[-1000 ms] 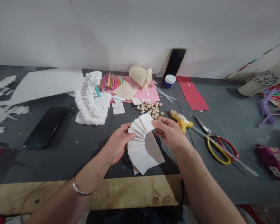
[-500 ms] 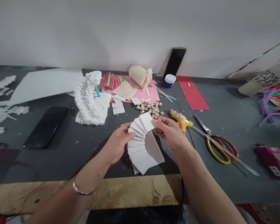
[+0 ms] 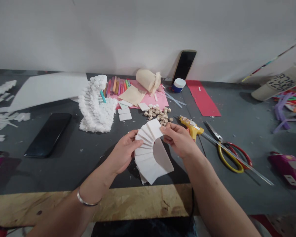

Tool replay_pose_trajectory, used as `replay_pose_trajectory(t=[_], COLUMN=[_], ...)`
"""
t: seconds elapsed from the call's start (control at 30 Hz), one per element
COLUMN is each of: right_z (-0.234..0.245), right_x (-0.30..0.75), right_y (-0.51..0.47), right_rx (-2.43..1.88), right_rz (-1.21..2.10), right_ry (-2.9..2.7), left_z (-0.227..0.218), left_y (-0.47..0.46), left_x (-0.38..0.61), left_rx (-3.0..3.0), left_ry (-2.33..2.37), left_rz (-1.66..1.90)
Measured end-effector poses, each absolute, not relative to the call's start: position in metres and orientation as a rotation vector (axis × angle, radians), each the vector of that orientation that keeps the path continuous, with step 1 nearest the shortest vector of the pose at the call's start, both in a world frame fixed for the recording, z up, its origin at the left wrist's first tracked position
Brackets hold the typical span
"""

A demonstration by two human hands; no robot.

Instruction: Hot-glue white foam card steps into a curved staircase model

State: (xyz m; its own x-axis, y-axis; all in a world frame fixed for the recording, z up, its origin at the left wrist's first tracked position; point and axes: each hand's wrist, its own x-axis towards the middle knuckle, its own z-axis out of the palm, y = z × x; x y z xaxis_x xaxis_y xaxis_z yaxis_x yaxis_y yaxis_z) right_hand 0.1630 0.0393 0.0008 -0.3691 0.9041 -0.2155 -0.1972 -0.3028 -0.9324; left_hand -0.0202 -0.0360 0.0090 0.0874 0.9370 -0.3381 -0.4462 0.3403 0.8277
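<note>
A curved stack of white foam-like rectangles (image 3: pixel 146 159), fanned like steps, is held between my two hands near the table's front edge. My left hand (image 3: pixel 124 149) grips its left side, thumb on top and fingers around the outer edge. The thumb and fingers of my right hand (image 3: pixel 179 138) pinch the uppermost rectangle (image 3: pixel 154 128) at its right edge. Just beyond lies a pile of small brownish shell-like pieces (image 3: pixel 159 113). A similar curved form covered in white bumps (image 3: pixel 96 105) stands behind to the left, with a teal stick (image 3: pixel 103 96) in it.
A yellow glue gun (image 3: pixel 193 129) lies right of my hand, close to scissors (image 3: pixel 228 153) and a clear glue stick (image 3: pixel 251 169). One black phone (image 3: pixel 49 135) lies left; another phone (image 3: pixel 184 66) leans on the wall behind a blue jar (image 3: pixel 179 85). Red paper (image 3: pixel 204 98) lies behind.
</note>
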Motion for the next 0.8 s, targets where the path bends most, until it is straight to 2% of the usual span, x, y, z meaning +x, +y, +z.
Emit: replay_pose_trajectory(t=[0.8], right_z=[-0.0002], right_x=[0.1633], right_y=[0.0392], right_rx=[-1.007], right_rz=[1.776], right_ry=[-1.116], left_z=[0.0084], left_y=[-0.0357], left_x=[-0.0201], left_rx=[0.616], left_ry=[1.006], left_rz=[1.123])
